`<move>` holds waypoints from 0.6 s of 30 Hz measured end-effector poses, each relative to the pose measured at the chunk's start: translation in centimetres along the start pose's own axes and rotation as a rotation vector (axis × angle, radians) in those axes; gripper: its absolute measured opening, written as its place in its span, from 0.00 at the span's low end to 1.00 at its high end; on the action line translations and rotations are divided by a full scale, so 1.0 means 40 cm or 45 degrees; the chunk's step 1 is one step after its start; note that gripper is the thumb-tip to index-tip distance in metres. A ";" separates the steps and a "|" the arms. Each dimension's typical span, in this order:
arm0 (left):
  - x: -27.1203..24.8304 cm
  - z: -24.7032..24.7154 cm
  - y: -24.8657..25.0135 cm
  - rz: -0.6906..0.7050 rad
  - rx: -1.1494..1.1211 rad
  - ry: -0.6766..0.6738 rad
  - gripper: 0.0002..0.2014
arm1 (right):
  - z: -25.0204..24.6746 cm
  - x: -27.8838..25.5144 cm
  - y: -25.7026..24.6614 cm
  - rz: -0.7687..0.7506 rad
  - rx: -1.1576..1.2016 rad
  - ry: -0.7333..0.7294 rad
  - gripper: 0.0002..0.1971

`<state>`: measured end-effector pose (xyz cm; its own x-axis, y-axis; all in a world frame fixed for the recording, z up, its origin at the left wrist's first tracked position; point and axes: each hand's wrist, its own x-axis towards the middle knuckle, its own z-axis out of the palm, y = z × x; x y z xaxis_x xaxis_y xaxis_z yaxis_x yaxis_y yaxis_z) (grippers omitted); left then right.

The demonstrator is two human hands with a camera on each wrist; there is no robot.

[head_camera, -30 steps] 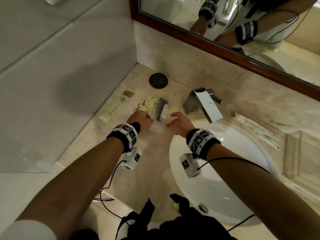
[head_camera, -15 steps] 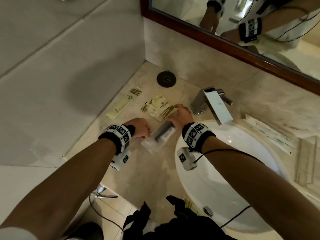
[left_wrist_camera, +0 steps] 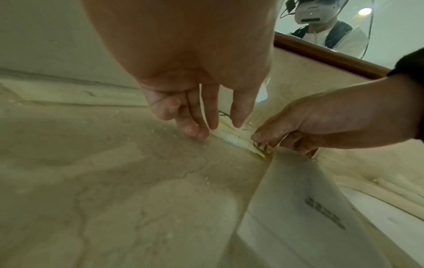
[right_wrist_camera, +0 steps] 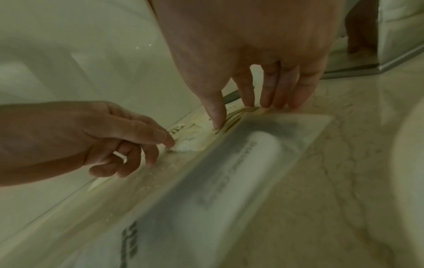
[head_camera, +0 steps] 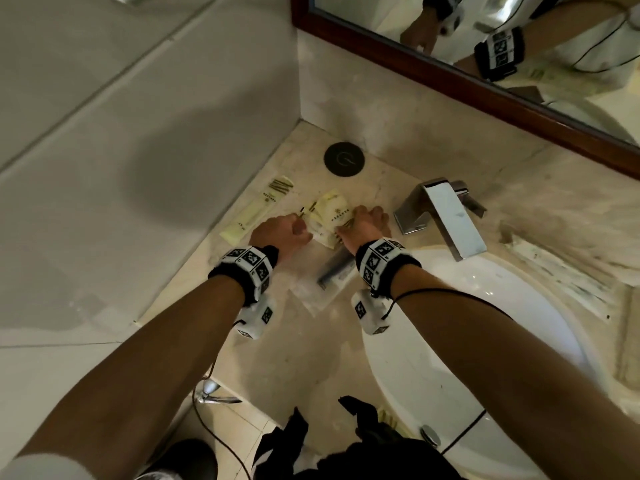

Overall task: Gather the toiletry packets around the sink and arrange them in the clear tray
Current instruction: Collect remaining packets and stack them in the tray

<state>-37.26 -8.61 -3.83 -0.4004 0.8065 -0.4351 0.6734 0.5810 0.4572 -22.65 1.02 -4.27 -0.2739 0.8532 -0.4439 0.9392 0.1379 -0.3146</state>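
Observation:
Two small yellow packets (head_camera: 334,213) lie overlapped on the marble counter left of the faucet. My left hand (head_camera: 294,230) (left_wrist_camera: 218,127) pinches the left one's edge between thumb and fingers. My right hand (head_camera: 367,220) (right_wrist_camera: 234,116) pinches the printed corner of the right one, thumb on top. A clear packet (head_camera: 329,275) (right_wrist_camera: 241,163) with a dark item inside lies under my right wrist. A long yellow packet (head_camera: 258,211) lies by the left wall. Another long pale packet (head_camera: 554,275) lies right of the faucet. The clear tray (head_camera: 627,334) shows at the far right edge.
The chrome faucet (head_camera: 446,220) stands just right of my right hand, over the white sink basin (head_camera: 467,341). A black round disc (head_camera: 344,158) sits in the back corner. Walls close the counter at left and back, under a wood-framed mirror (head_camera: 450,81).
The clear packet came forward off the yellow packets and now lies under my right wrist. Both hands moved back onto the yellow packets.

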 end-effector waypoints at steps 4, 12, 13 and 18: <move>0.033 0.004 0.008 -0.050 0.053 0.073 0.26 | -0.007 0.010 0.002 0.070 0.045 -0.013 0.33; 0.058 0.021 0.037 -0.090 0.148 0.095 0.27 | -0.019 -0.003 0.030 0.127 0.298 -0.052 0.25; 0.062 0.023 0.042 -0.088 0.153 0.096 0.26 | -0.022 -0.005 0.034 0.123 0.300 -0.065 0.26; 0.080 0.025 0.047 -0.092 0.167 0.054 0.27 | -0.032 -0.010 0.045 0.097 0.359 -0.094 0.21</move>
<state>-36.65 -5.05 -5.14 -0.4746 0.7689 -0.4285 0.7162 0.6203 0.3197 -20.60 1.56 -3.59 -0.2289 0.8154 -0.5317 0.8657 -0.0793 -0.4942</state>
